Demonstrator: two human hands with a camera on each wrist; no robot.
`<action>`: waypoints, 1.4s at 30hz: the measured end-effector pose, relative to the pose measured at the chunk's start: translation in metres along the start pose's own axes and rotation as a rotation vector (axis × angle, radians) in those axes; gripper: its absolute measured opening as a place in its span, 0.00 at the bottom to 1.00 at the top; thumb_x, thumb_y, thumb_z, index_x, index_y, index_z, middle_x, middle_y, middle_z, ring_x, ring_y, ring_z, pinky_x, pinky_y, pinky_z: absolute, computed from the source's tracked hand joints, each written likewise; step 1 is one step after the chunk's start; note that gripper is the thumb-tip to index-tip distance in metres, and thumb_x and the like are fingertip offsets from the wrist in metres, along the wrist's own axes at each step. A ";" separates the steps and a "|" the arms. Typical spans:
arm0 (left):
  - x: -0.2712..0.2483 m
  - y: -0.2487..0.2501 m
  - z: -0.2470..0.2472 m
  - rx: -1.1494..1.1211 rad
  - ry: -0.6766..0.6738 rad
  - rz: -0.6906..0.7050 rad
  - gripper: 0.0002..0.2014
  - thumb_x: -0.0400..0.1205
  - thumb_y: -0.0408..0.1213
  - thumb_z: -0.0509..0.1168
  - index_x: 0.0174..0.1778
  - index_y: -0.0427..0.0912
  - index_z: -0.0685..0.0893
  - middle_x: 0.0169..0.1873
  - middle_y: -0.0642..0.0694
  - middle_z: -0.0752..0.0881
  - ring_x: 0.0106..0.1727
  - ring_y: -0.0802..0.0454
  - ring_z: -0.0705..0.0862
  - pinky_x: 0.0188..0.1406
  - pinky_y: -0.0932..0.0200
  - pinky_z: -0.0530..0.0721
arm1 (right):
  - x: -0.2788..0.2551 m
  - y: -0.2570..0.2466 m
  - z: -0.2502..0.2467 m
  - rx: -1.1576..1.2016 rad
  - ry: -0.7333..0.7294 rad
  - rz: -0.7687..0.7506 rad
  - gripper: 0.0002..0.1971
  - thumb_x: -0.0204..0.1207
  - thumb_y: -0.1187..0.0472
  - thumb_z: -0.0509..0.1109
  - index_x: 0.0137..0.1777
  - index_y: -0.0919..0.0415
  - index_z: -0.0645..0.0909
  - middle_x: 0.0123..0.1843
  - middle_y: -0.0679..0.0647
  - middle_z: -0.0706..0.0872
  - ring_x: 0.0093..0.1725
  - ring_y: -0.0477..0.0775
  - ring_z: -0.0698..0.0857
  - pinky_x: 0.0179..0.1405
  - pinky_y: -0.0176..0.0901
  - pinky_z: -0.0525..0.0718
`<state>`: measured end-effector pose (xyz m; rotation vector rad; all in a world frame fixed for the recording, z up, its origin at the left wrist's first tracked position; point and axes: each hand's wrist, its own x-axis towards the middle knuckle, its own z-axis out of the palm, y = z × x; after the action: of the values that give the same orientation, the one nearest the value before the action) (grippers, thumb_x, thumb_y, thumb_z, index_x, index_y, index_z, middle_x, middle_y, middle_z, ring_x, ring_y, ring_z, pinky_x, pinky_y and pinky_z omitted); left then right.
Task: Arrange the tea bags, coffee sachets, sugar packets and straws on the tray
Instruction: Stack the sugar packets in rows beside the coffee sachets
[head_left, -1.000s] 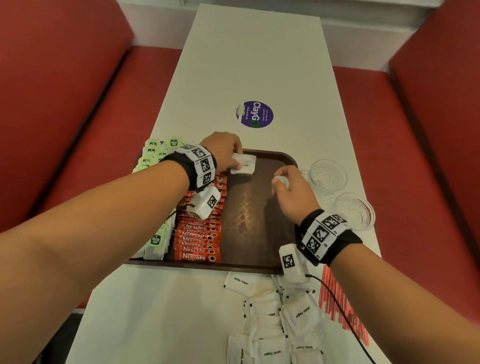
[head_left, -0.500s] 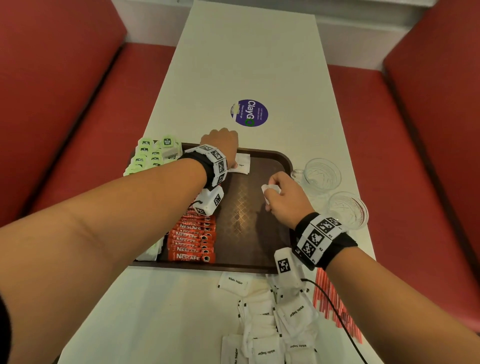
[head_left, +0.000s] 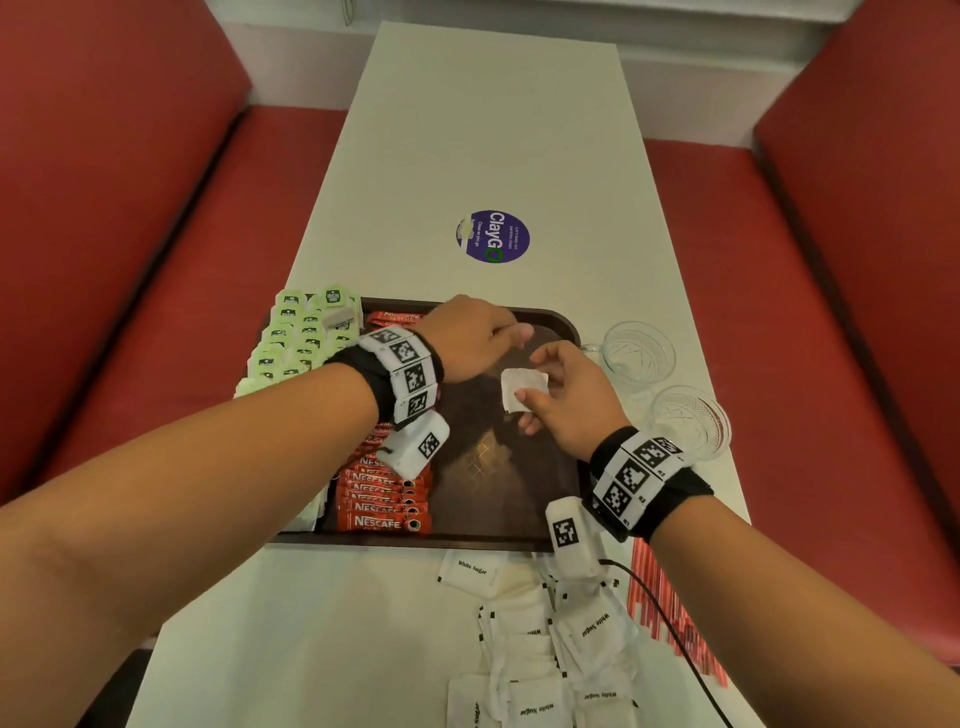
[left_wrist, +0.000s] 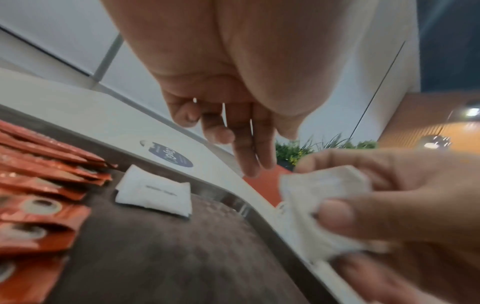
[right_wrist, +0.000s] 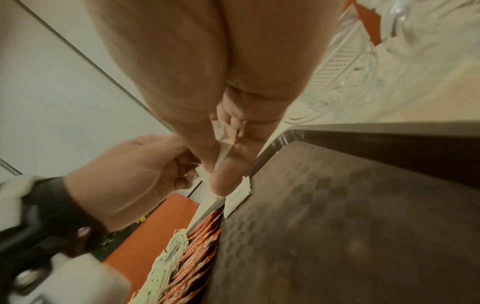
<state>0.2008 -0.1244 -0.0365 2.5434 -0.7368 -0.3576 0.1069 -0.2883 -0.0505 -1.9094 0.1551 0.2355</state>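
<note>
The brown tray carries a row of green tea bags on its left and orange Nescafe sachets beside them. One white sugar packet lies flat at the tray's far side, next to the sachets. My right hand pinches another sugar packet between thumb and fingers above the tray's far right part. My left hand hovers just left of it, fingers hanging loose and holding nothing. In the head view it hides the lying packet.
Several loose sugar packets lie on the white table near me, with red straws at their right. Two glass cups stand right of the tray. A purple sticker marks the table beyond. Red benches flank both sides.
My left hand has lifted off the packet it laid at the tray's far side and shifted right. My right hand has brought its packet further out, close to the left fingers.
</note>
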 end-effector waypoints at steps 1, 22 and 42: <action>-0.007 0.003 0.001 -0.028 -0.018 0.025 0.20 0.86 0.61 0.55 0.50 0.55 0.88 0.41 0.54 0.88 0.43 0.55 0.84 0.45 0.54 0.81 | 0.000 0.000 0.000 0.016 -0.004 -0.008 0.15 0.81 0.73 0.69 0.60 0.58 0.72 0.60 0.58 0.86 0.34 0.67 0.91 0.35 0.57 0.92; 0.029 -0.040 0.000 0.367 -0.079 -0.300 0.09 0.83 0.47 0.68 0.56 0.52 0.88 0.54 0.47 0.88 0.53 0.44 0.86 0.46 0.54 0.79 | -0.049 0.008 -0.016 -0.710 -0.401 -0.003 0.10 0.72 0.51 0.81 0.47 0.51 0.85 0.40 0.45 0.89 0.41 0.43 0.86 0.46 0.38 0.83; -0.004 0.014 0.003 0.462 -0.094 -0.109 0.16 0.82 0.54 0.63 0.65 0.59 0.82 0.64 0.49 0.84 0.67 0.44 0.78 0.68 0.42 0.71 | -0.104 0.005 -0.018 -1.046 -0.590 0.024 0.20 0.70 0.41 0.80 0.56 0.50 0.85 0.50 0.45 0.85 0.49 0.51 0.84 0.50 0.45 0.85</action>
<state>0.1906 -0.1340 -0.0314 3.0278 -0.7908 -0.3810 0.0068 -0.3077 -0.0245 -2.7482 -0.4280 1.0357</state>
